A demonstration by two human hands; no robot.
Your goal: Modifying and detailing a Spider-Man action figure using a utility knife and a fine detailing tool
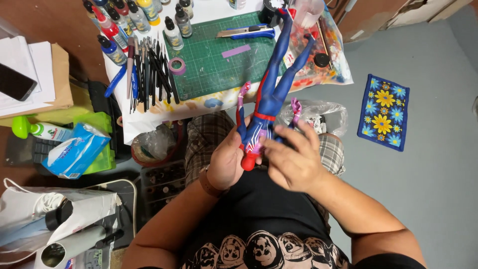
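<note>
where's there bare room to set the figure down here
Free: the green cutting mat between the tape roll and the utility knife, and the grey floor below the flowered cloth. Crowded: brushes and paint bottles left of the mat.

A red-and-blue figure (271,94) with pink hands, a green gridded cutting mat (219,60), a blue mat with yellow flowers (383,112).

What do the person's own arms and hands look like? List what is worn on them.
Both forearms are bare, with no gloves or rings that show. The left hand has a brown band around its wrist, like a watch strap. The right hand wears nothing that shows. Short black sleeves end near the elbows.
</note>
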